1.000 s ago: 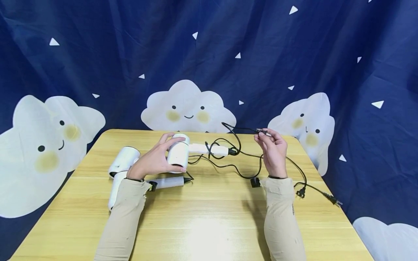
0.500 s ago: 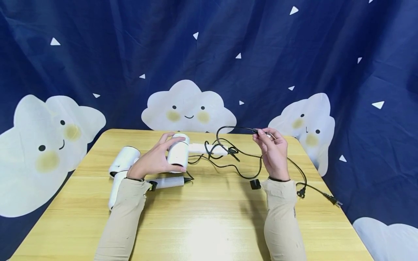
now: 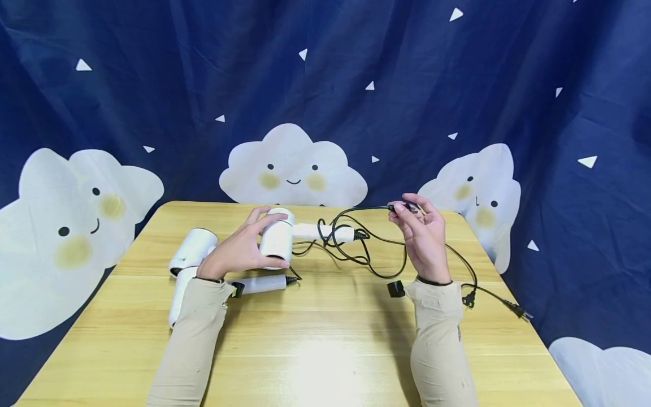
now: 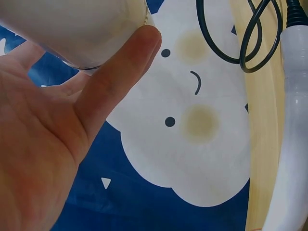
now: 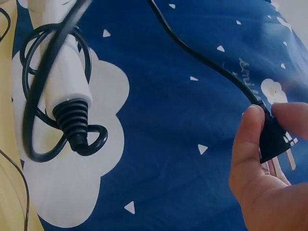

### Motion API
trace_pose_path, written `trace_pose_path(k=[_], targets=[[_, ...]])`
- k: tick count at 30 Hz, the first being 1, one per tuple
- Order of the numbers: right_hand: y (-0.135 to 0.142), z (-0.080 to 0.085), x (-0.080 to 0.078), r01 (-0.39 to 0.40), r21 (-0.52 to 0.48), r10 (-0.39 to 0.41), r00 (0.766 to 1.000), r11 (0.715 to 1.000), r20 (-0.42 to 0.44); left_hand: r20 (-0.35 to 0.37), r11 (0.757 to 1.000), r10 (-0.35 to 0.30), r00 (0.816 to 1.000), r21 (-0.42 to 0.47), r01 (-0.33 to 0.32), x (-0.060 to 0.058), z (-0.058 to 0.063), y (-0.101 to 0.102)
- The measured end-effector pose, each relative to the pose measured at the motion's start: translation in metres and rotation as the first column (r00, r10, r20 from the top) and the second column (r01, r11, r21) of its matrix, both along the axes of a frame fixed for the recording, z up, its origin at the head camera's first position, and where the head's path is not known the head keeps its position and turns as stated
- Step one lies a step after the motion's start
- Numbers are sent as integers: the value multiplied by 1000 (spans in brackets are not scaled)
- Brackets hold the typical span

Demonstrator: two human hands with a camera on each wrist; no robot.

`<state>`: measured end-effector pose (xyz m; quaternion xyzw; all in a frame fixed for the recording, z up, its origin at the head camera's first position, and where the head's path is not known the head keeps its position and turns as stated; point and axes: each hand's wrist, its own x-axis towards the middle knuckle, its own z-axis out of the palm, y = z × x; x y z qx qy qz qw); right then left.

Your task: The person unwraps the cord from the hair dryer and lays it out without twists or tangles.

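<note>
My left hand [image 3: 239, 249] holds a white hair dryer [image 3: 277, 242] by its barrel, thumb along the near side and fingers over the far end. The dryer's handle [image 3: 325, 232] points right, and black cord loops loosely around it. At the right, my right hand [image 3: 426, 240] is raised over the table, pinching a black two-pin plug [image 5: 273, 138] between thumb and fingers; its metal pins point away from the cord. From that plug the cord [image 3: 356, 210] runs left in a curve toward the dryer's handle. In the left wrist view the white barrel [image 4: 82, 29] rests against the thumb.
Two more white hair dryers lie at the left, one barrel [image 3: 193, 250] farther back, another [image 3: 179, 299] partly under my left sleeve. A white handle [image 3: 265, 284] lies nearer me. Two black plugs [image 3: 469, 299] lie at the right. A blue cloud-patterned curtain [image 3: 325, 85] hangs behind the table [image 3: 325, 339].
My right hand has shifted slightly left with the plug, and the held cord has swung from a bent loop into a wide curve over the handle's end. The left hand stays put.
</note>
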<state>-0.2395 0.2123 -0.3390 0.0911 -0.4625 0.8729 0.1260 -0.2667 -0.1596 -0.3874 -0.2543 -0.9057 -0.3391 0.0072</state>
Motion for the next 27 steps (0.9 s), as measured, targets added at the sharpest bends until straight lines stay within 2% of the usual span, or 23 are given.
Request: trace_pose_path(k=[7,14,22,27], targets=[[-2,1,4,-44,90,47,999,995,-23,-2,1000,8,1000,1,-8,-1,-1,-3],[-4,0,7,-92,224,99,995,970,-19,-11,1000,21,1000,1,-21,-1,-1,-4],[-4,-1,9,-195,334,198,980,922,24,-26,1000,28,999,3,-28,-1,0,-4],[-4,-1,11,-232,455,237,970,860,47,-28,999,36,999,-4,-36,-2,0,-4]])
